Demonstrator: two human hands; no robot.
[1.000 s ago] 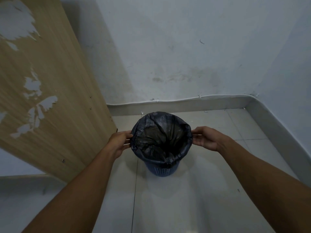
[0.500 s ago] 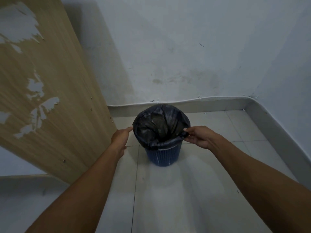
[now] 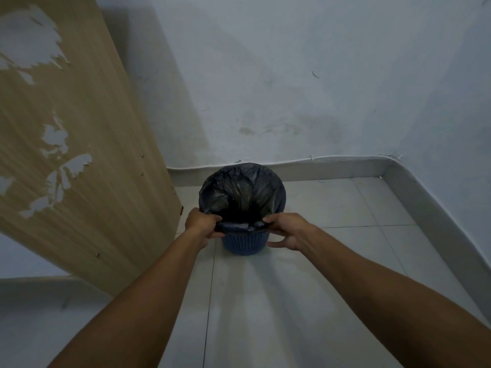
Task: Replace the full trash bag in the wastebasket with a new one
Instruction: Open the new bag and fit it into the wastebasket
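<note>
While a peeling wooden panel [image 3: 74, 144] leans at the far left, the near rim of the black trash bag [image 3: 240, 193] is pinched by the left hand [image 3: 202, 225]. The bag is seen lining the blue wastebasket [image 3: 244, 241], which stands on the tiled floor [image 3: 332, 261] near the wall corner. On the right, the same folded edge is gripped by the right hand [image 3: 288, 231], thumb on top.
</note>
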